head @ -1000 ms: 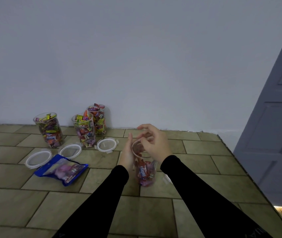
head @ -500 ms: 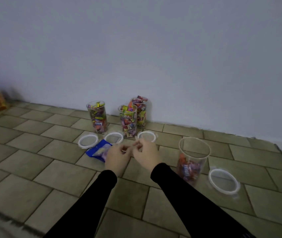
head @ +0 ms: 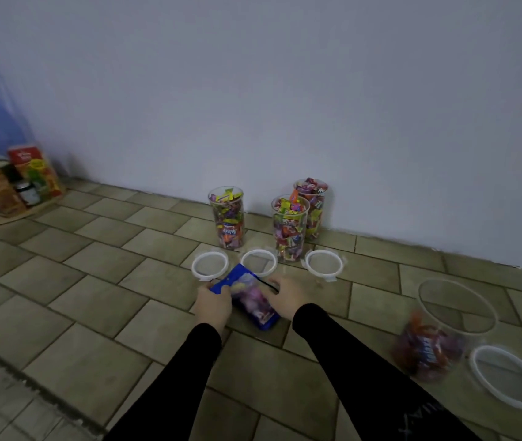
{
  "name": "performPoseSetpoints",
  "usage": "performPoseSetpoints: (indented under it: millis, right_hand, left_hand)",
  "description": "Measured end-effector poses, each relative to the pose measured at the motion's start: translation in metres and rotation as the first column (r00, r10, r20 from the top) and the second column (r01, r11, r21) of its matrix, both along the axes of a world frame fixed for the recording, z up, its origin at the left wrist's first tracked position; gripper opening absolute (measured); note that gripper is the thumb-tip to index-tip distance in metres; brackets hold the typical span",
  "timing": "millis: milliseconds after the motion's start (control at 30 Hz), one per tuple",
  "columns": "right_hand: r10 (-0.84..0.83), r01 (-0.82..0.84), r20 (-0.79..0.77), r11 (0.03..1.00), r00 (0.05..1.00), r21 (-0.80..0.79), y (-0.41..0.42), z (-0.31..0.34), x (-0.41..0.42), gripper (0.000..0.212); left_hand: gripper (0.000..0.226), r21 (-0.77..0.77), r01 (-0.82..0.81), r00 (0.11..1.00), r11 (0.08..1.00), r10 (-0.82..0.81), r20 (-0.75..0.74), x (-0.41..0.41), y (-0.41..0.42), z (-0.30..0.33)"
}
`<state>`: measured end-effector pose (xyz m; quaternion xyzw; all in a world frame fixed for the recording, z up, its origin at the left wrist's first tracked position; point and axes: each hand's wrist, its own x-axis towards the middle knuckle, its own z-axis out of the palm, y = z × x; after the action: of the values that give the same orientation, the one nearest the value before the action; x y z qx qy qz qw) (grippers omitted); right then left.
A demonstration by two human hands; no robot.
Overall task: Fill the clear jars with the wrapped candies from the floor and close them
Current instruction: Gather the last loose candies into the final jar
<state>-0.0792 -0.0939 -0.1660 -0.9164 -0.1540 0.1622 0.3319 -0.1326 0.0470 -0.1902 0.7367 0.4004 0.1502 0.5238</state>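
Both hands, left (head: 213,304) and right (head: 288,296), grip a blue plastic candy bag (head: 248,297) on the tiled floor (head: 72,300); three filled clear jars (head: 290,232) stand at twelve o'clock.

front: three lids (head: 258,262) in a row, three full jars (head: 290,232) just behind at the wall | right: part-filled open jar (head: 438,332) with a lid (head: 508,377) touching it | left: bare floor tiles (head: 72,281), boxes (head: 14,183) in the far corner | gap between row and right jar free

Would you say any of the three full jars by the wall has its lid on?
No, the three full jars stand open-topped, their lids lying on the floor.
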Motion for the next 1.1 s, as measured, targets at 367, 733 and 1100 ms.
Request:
performPoseSetpoints:
  millis: [367, 733, 1100]
  right_hand:
    - [-0.083, 0.088, -0.036, 0.98, 0.996, 0.181, -0.008, -0.006, 0.006, 0.051]
    - [-0.471, 0.341, 0.14, 0.785, 0.871, 0.516, -0.072, 0.034, -0.009, 0.018]
    - [-0.501, 0.448, -0.08, 0.678, 0.862, 0.583, -0.12, 0.037, -0.01, 0.024]
  left_hand:
    - [0.016, -0.047, 0.056, 0.97, 0.997, -0.043, 0.238, 0.013, 0.004, 0.004]
    - [0.018, 0.095, 0.393, 0.817, 0.914, -0.395, 0.42, 0.026, -0.089, 0.068]
    - [0.019, 0.088, 0.665, 0.672, 0.742, -0.646, 0.362, 0.024, -0.159, 0.069]
